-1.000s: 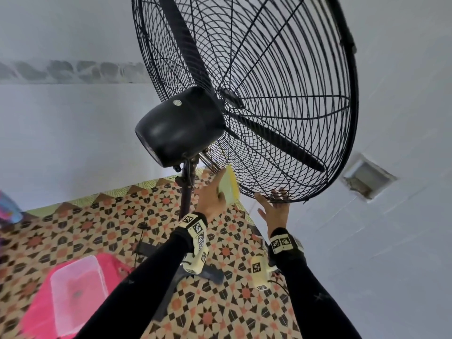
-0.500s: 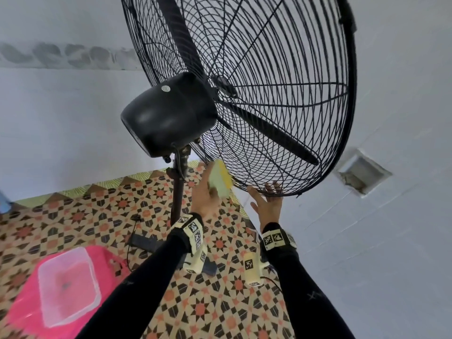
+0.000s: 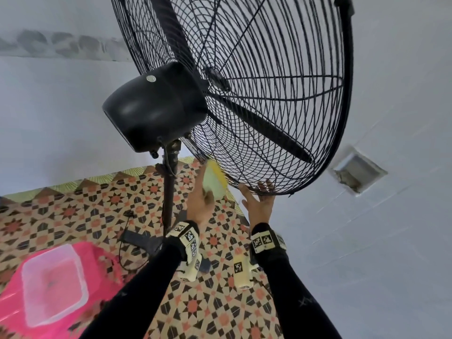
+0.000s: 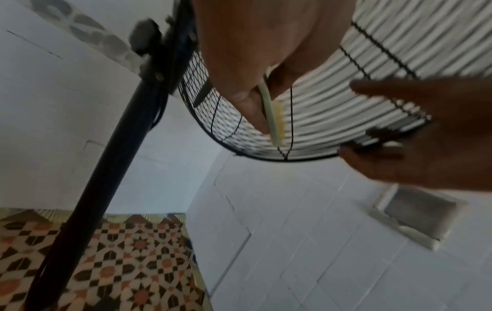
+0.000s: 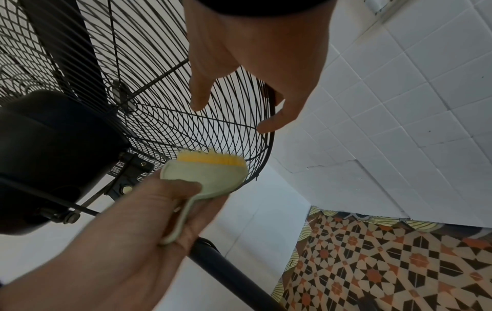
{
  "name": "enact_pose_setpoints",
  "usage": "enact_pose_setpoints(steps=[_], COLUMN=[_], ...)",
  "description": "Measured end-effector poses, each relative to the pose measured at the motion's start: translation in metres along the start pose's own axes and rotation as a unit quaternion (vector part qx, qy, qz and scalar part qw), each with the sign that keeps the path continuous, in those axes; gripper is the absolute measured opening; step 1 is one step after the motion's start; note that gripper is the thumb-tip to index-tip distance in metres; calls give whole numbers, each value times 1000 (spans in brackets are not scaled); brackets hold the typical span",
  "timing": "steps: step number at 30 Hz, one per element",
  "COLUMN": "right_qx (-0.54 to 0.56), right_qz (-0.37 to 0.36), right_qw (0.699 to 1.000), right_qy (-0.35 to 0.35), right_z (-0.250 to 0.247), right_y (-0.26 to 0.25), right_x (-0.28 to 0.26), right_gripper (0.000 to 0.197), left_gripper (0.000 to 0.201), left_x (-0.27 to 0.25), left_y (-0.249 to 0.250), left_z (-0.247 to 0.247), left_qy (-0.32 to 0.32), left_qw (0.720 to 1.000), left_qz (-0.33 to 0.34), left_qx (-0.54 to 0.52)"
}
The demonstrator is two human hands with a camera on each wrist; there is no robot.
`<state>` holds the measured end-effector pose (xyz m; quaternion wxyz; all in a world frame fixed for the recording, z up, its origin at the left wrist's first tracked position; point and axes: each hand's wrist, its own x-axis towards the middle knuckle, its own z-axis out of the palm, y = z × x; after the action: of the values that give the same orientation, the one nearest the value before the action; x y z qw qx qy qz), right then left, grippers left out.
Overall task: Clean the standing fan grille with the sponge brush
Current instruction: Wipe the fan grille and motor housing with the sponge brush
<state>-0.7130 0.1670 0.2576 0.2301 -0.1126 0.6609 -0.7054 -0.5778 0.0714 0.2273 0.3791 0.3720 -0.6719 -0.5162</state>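
The black fan grille (image 3: pixel 269 94) fills the top of the head view, tilted on its stand. My left hand (image 3: pixel 200 204) grips the handle of the sponge brush (image 3: pixel 215 181), pale green with a yellow pad. The pad presses against the lower back of the grille, near the motor housing (image 3: pixel 156 106). In the right wrist view the brush (image 5: pixel 205 174) lies against the wires with my left hand (image 5: pixel 119 231) round its handle. My right hand (image 3: pixel 259 201) holds the grille's bottom rim, fingers hooked over the edge and thumb (image 5: pixel 199 94) on the wires.
The fan's black pole (image 3: pixel 168 192) drops to a base on the patterned floor tiles. A pink tub with a clear lid (image 3: pixel 53 289) sits at the lower left. White tiled walls close in on the right, with a recessed vent (image 3: pixel 359 172).
My left hand has rubbed the brush a short way along the lower grille and the brush now looks blurred. My right hand stays on the bottom rim.
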Motion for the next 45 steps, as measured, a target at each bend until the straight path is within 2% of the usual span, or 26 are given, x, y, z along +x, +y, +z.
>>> enact_pose_setpoints(steps=[2,5,7,8,10,12,14,16,18,19,21,22,23,25,26,28,30,34,36,37,39,40,41,42,43,45], right_qx=[-15,-63,-74,-76,-82,-90,-103,-114,-111,-112,-114,-112,-112,-119,-122,-125,-126,-123,-117,-115,-115,-117,-119,-120,-117,-113], right_qz=[1,17,14,9,3,0,8,16,13,15,23,24,23,21,19,12,14,31,27,23,14,8,4,2,0,-2], right_qw=[1000,998,997,997,996,996,995,993,994,993,993,993,993,992,992,992,992,992,993,993,993,993,993,993,993,993], right_qy=[2,7,12,16,19,15,13,16,20,23,23,22,23,22,20,21,26,25,21,17,14,17,19,19,19,18], right_z=[-2,-3,-2,-2,-4,-7,-8,-7,-5,-5,-4,-5,-6,-6,-6,-6,-5,-7,-8,-8,-7,-7,-6,-5,-5,-6], right_y=[4,5,3,2,0,-1,-3,-6,-6,-5,-2,-1,0,-3,-5,-7,-8,-4,-5,-6,-8,-8,-8,-7,-4,-3], right_x=[4,5,3,3,3,5,5,5,4,3,2,1,1,1,2,4,3,-1,-2,-1,2,5,6,6,6,3], right_gripper=[82,97,108,110,115,119,116,109,106,106,110,112,112,112,114,117,115,107,104,102,103,105,106,107,106,102], left_gripper=[81,67,54,56,59,50,32,12,6,9,15,11,8,4,10,11,13,34,33,32,29,29,30,32,35,40], left_x=[-1,9,13,15,21,24,13,3,-7,-8,-7,-3,0,7,4,-6,-15,-4,1,1,-4,-5,-4,-2,3,10], left_y=[-17,-34,-43,-48,-61,-67,-43,-48,-59,-66,-64,-59,-51,-44,-40,-54,-67,-47,-36,-39,-42,-44,-49,-49,-47,-30], left_z=[16,32,46,53,70,83,77,73,66,65,68,71,72,70,67,62,59,61,59,58,51,49,48,48,46,40], left_qy=[-36,-105,-80,-58,-39,-46,-33,37,112,130,60,17,2,43,69,106,110,-11,6,37,111,117,94,39,-20,-79], left_qw=[998,969,945,933,917,902,902,915,915,915,938,944,949,958,957,946,932,949,961,962,948,944,944,954,963,970], left_qz=[-57,-203,-293,-321,-345,-352,-339,-302,-287,-288,-280,-280,-274,-251,-249,-260,-281,-284,-249,-244,-258,-262,-269,-268,-254,-225], left_qx=[-20,-91,-125,-150,-196,-245,-265,-266,-260,-250,-196,-172,-155,-131,-132,-164,-199,-140,-117,-120,-152,-162,-167,-130,-82,-47])
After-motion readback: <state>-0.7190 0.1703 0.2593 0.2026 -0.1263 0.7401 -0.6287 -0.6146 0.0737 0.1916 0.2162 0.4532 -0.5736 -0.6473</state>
